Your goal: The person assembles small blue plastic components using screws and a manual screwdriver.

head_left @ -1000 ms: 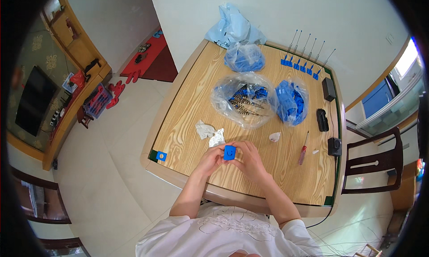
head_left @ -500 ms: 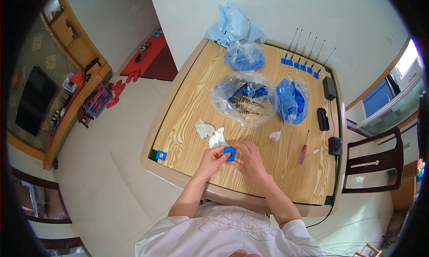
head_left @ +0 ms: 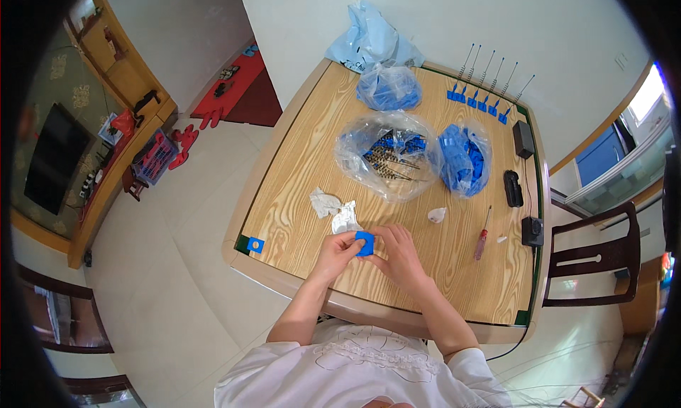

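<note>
Close to the near side of the wooden table, a small blue square plastic piece (head_left: pixel 365 248) is pinched in my left hand (head_left: pixel 337 258), with the thumb lying across its face. My right hand (head_left: pixel 399 255) is closed around the same piece's right edge; its fingertips are partly hidden. Just beyond the hands lie crumpled white tissues (head_left: pixel 345 219). Another blue square piece, with a round hole (head_left: pixel 250 246), rests at the table's left corner.
Clear bags of springs and blue parts (head_left: pixel 386 185) and blue pieces (head_left: pixel 464 160) stand mid-table. Spring-stemmed blue bases (head_left: pixel 482 104) line the far right. A screwdriver (head_left: pixel 482 243), black boxes (head_left: pixel 523 140) and a black clip-like item (head_left: pixel 512 189) lie right. A dark chair (head_left: pixel 592 263) stands beside.
Both hands stay in the same place, and the blue piece between them shifts only very slightly. Nothing else on the table has visibly moved.
</note>
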